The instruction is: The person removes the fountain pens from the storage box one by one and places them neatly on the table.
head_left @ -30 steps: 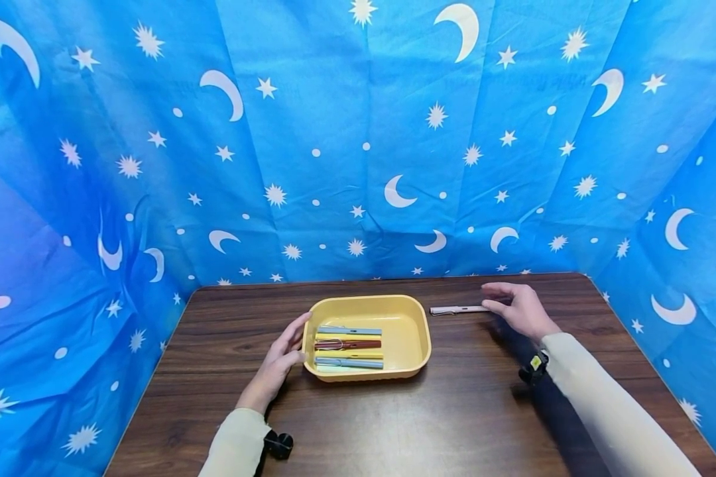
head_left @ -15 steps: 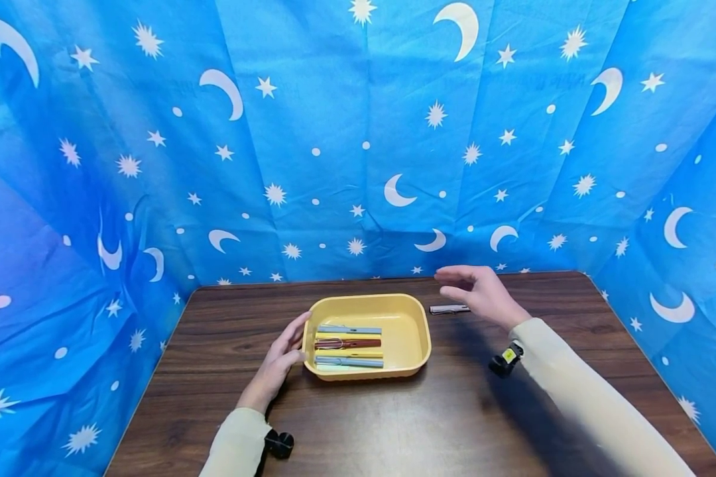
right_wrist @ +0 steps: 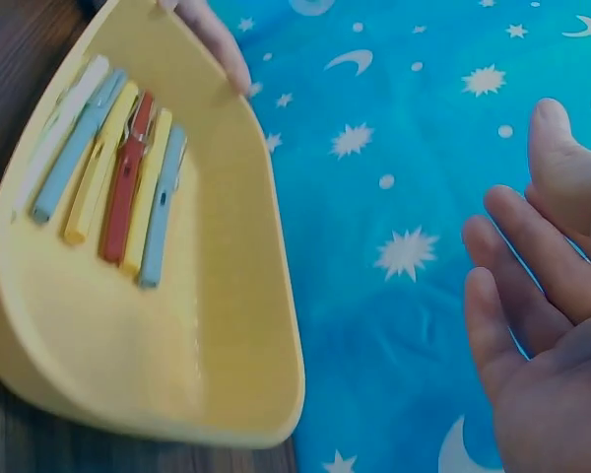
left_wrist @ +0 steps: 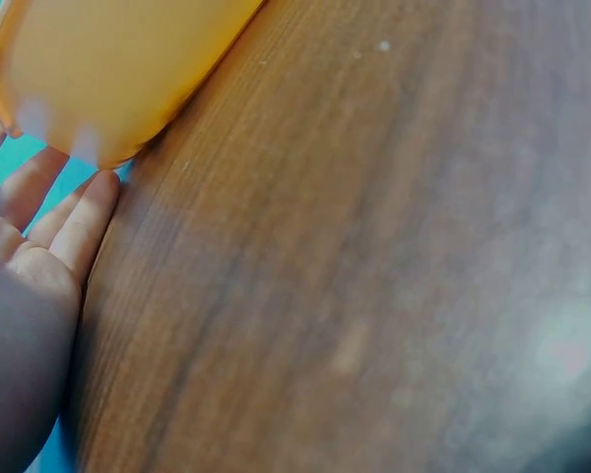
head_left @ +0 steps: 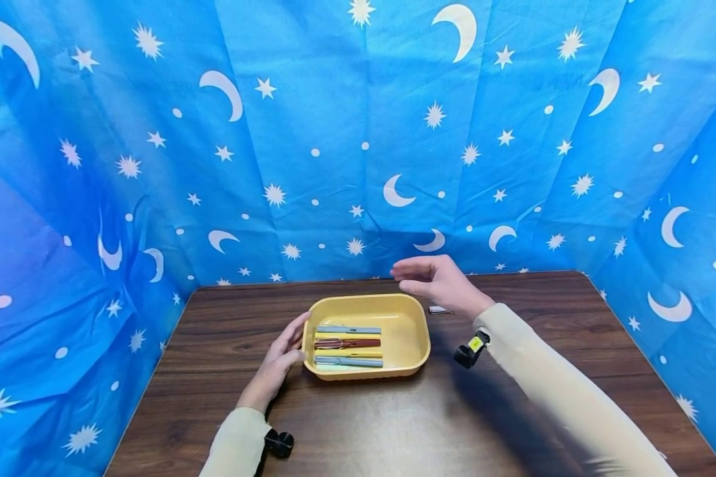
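Note:
In the head view my left hand is at the left end of a yellow tray, its fingers resting against the outer wall. The left wrist view shows those fingers fairly straight beside the tray. Inside lie several capped pens with clips: blue pens, yellow ones, a red pen and a pale pen, side by side at the left. My right hand hovers above the tray's back right corner, fingers extended and holding nothing. Below it a pale pen lies on the table, partly hidden by the hand.
The dark wood-grain table carries the tray near its back edge. Blue cloth with white moons and stars hangs behind and along both sides. Each wrist wears a small black camera.
My right hand has let go of the pale pen's right end and moved left, toward the tray's back right corner. The left hand, tray and pens have stayed in place.

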Tool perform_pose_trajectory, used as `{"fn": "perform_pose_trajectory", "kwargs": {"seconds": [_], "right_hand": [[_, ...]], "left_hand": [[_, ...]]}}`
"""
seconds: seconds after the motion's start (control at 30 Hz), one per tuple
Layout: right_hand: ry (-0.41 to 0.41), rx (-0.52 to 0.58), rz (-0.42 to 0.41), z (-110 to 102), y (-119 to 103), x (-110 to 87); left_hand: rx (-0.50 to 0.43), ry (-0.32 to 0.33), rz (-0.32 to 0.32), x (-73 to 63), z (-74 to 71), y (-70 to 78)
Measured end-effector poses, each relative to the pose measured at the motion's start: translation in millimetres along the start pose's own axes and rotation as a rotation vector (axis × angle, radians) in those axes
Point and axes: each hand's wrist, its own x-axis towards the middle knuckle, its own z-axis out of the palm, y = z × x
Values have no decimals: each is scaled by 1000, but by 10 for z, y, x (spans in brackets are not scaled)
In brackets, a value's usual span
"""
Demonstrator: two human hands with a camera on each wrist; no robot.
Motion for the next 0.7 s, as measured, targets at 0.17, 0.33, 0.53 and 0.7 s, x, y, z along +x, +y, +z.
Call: {"fn": "perform_pose_trajectory", "kwargs": {"seconds": [0.17,0.33,0.53,0.7], "right_hand": [[-35,20,-1,102,-51,113],[-75,-15,10,203,-28,216],[-144,-83,25,334,1,336],[-178,-105,41,408,-12,408]], "left_hand": [[-7,0,-9,-4,6,2],[1,7,-10,-3,5,5],[20,12,-18,-16,7,17],[14,17,-19,-7,17,0]]}}
